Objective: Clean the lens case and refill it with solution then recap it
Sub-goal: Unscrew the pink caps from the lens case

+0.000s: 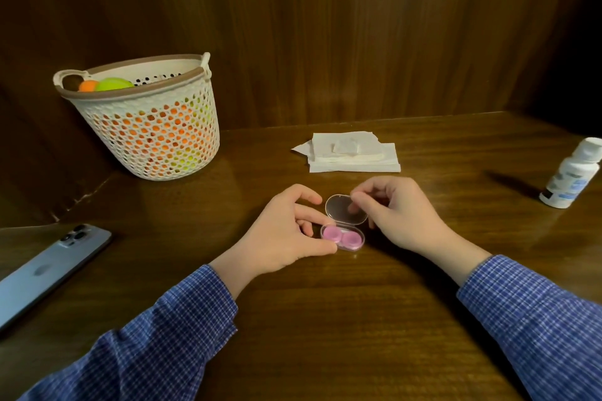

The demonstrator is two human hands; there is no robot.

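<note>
A small clear lens case with two pink round wells lies on the wooden table, its transparent hinged lid swung up and back. My left hand grips the case's left end between thumb and fingers. My right hand pinches the lid's far right edge with its fingertips. A white solution bottle with a white cap stands tilted in view at the far right. A stack of folded white tissues lies just behind the case.
A cream perforated basket holding orange and green items stands at the back left. A light blue phone lies face down at the left edge. Dark wood panels close off the back.
</note>
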